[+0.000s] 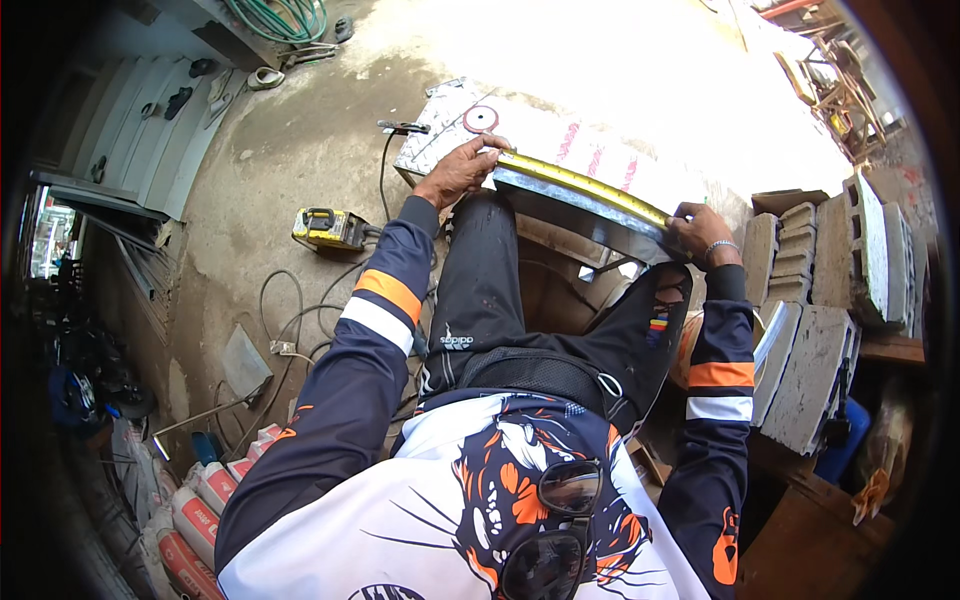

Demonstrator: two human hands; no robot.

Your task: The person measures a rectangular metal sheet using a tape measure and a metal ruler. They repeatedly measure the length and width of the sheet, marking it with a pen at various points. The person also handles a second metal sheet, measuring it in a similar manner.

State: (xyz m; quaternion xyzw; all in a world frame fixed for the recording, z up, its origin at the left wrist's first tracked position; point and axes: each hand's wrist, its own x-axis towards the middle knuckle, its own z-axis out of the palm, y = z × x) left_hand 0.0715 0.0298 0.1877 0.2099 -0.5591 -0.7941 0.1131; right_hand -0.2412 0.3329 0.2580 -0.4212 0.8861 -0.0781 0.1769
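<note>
A yellow tape measure blade [590, 184] is stretched between my hands along the edge of a grey metal bar [575, 205]. With fingers closed, my left hand [462, 172] pinches the tape's left end at the bar's corner. At the other end my right hand [705, 236], wearing a bracelet, is closed on the tape; the tape's case cannot be made out. Under and beyond the bar is a low white work table [545, 130] with red marks. A round red-rimmed disc [480, 119] and an electrode holder [403, 128] lie on it, left of the tape.
A yellow and black portable machine [330, 228] sits on the floor to the left, with cables [290, 330] trailing nearby. Concrete blocks [815, 350] are stacked at my right. Red and white bags [200, 520] lie at lower left. A coiled green hose [280, 18] is far left.
</note>
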